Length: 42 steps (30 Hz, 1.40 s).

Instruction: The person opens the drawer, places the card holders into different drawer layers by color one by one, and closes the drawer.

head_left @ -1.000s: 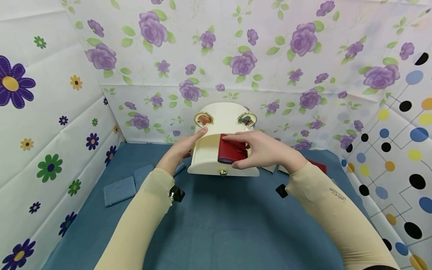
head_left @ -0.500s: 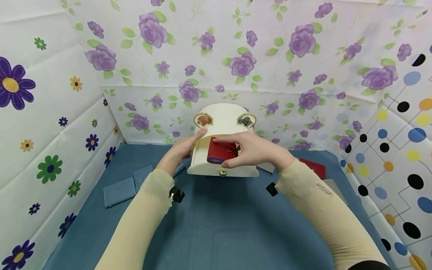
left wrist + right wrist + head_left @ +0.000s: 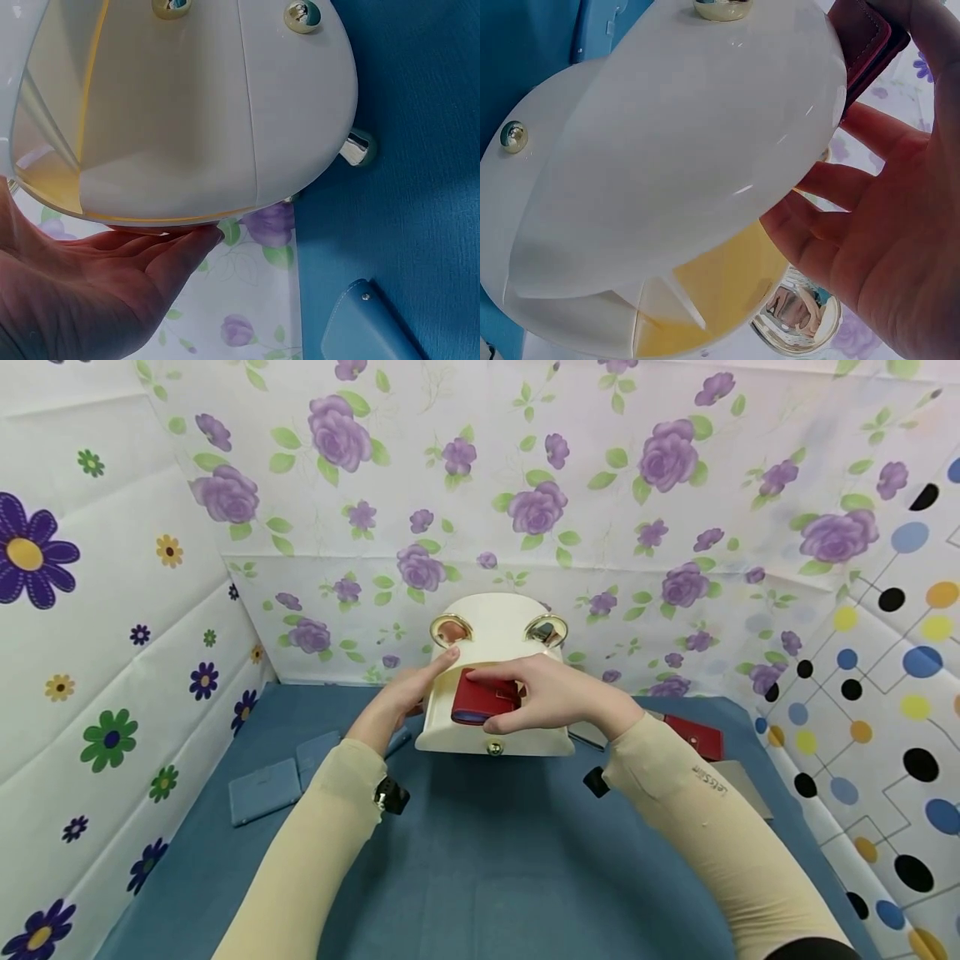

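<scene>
A cream-white rounded box (image 3: 495,618) with gold rings and a gold knob stands upright at the back middle. Against its left side rests my left hand (image 3: 401,697), thumb near the front edge. The left wrist view shows that hand's fingers (image 3: 161,255) extended flat along the box wall. My right hand (image 3: 558,693) pinches a small red wallet (image 3: 480,697) between thumb and fingers, in front of the box's curved face. In the right wrist view the wallet (image 3: 862,45) lies against the front panel (image 3: 682,150), and the box's opening shows a yellowish inside.
Light-blue wallets (image 3: 264,792) lie on the blue cloth (image 3: 487,860) to the left. At right are another red wallet (image 3: 697,737) and a grey flat item (image 3: 742,781), partly behind my right sleeve. A floral sheet (image 3: 487,485) hangs close behind the box.
My right hand has shifted left across the box front with the red wallet, most of it in the first half second. The left hand and the box have stayed in place.
</scene>
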Motion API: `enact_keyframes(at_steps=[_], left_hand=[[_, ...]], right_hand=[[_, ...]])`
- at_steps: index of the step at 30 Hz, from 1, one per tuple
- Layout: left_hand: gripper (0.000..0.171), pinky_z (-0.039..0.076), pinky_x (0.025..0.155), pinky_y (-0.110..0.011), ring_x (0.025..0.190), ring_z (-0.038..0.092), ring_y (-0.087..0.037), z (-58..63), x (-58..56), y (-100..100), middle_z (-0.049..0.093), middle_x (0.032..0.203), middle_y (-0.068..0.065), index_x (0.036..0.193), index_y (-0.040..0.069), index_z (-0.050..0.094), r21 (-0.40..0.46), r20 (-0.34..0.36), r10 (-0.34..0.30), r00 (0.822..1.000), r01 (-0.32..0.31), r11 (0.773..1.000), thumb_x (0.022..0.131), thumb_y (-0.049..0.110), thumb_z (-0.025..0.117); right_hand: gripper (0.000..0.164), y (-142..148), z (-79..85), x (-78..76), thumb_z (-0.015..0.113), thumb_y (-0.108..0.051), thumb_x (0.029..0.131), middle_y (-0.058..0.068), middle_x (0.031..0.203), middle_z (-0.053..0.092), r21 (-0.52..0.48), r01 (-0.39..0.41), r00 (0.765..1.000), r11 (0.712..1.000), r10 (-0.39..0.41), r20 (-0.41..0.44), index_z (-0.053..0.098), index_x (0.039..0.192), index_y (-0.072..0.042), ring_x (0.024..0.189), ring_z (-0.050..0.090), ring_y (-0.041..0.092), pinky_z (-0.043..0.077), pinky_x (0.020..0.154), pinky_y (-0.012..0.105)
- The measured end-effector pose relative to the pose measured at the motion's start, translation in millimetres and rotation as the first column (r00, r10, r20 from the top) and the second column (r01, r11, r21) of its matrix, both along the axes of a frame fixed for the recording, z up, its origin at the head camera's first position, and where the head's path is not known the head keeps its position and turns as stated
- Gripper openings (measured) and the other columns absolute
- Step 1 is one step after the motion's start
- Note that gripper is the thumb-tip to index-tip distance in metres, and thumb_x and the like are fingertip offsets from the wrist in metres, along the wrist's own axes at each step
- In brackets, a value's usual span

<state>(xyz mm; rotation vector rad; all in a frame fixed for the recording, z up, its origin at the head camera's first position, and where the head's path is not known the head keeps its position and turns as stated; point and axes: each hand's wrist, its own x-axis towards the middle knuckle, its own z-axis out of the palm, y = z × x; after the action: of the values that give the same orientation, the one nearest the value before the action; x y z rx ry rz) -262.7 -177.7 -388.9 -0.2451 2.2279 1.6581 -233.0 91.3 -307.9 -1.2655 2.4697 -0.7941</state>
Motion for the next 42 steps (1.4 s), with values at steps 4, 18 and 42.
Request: enact_keyframes(at_steps=[4, 18, 42], left_hand=[[0.119, 0.043, 0.117, -0.052, 0.131, 0.060, -0.031, -1.4, 0.7, 0.7, 0.059, 0.146, -0.012, 0.148, 0.005, 0.059, -0.001, 0.004, -0.002, 1.000, 0.002, 1.000, 0.074, 0.097, 0.064], [0.118, 0.041, 0.119, -0.052, 0.129, 0.062, -0.031, 1.5, -1.5, 0.2, 0.061, 0.144, -0.012, 0.147, 0.006, 0.061, 0.002, 0.006, -0.001, 1.000, 0.001, 1.000, 0.072, 0.098, 0.064], [0.114, 0.043, 0.117, -0.050, 0.127, 0.064, -0.029, 2.6, 2.2, -1.0, 0.063, 0.143, -0.011, 0.148, 0.007, 0.061, -0.004, 0.002, -0.022, 1.000, 0.022, 1.000, 0.077, 0.096, 0.062]], right_hand=[[0.073, 1.9, -0.9, 0.2, 0.080, -0.048, 0.095, -0.001, 0.119, 0.072, 0.025, 0.004, 1.000, 1.000, -0.004, -0.016, 0.055, 0.159, -0.023, 0.089, 0.062, 0.013, 0.055, 0.079, 0.035], [0.059, 5.1, -0.2, -1.5, 0.077, -0.041, 0.101, 0.000, 0.086, 0.074, -0.032, 0.044, 0.995, 0.999, -0.047, -0.088, 0.062, 0.154, -0.019, 0.060, 0.044, 0.015, 0.043, 0.064, 0.034], [0.059, -2.7, -6.6, -6.8, 0.087, -0.023, 0.094, 0.005, 0.143, 0.068, 0.029, 0.063, 0.986, 0.998, -0.058, -0.157, 0.067, 0.148, -0.013, 0.116, 0.072, 0.026, 0.058, 0.095, 0.042]])
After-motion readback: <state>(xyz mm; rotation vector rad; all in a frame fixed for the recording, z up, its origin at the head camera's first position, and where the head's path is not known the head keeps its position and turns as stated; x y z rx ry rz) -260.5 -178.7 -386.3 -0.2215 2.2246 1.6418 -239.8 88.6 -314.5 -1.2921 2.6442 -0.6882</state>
